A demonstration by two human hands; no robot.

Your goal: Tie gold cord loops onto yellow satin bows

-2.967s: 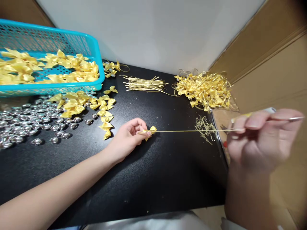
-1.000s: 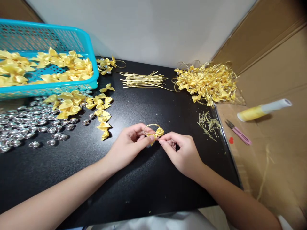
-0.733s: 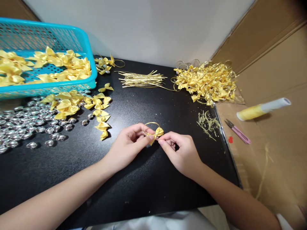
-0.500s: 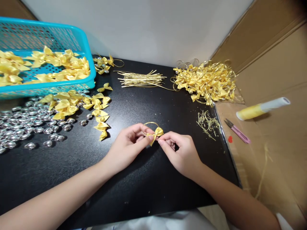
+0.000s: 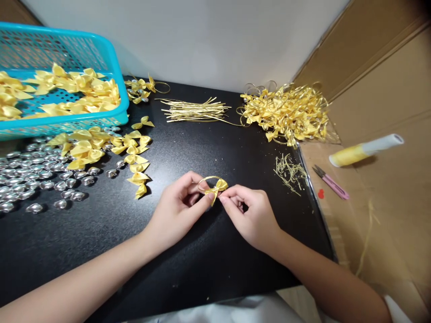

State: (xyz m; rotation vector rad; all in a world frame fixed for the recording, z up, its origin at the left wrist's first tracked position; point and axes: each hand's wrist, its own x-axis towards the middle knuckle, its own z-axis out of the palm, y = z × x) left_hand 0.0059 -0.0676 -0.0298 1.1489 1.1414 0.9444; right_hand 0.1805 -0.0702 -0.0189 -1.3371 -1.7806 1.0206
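Note:
Over the near middle of the black table, my left hand (image 5: 180, 208) pinches a yellow ribbon bow (image 5: 220, 185) between thumb and fingers. A thin gold cord loop (image 5: 209, 176) rises from the bow and lies across my left fingertips. My right hand (image 5: 252, 213) is closed just right of the bow, thumb and forefinger pressed together at its edge. What sits between those right fingertips is too small and covered to make out. Loose yellow bows (image 5: 136, 159) and silver beads (image 5: 60, 186) lie to the left of my hands.
A turquoise basket (image 5: 119, 96) of bows stands at the back left. Cut gold cords (image 5: 195, 111) lie behind my hands, with a heap of looped bows (image 5: 289, 112) back right. Cord scraps (image 5: 289, 172), pink-handled snips (image 5: 332, 181) and a yellow-white tube (image 5: 367, 150) are on the right.
The gold loop has tipped lower and a little left over my left fingers. Both hands keep their pinch at the bow. The whole view has shifted slightly.

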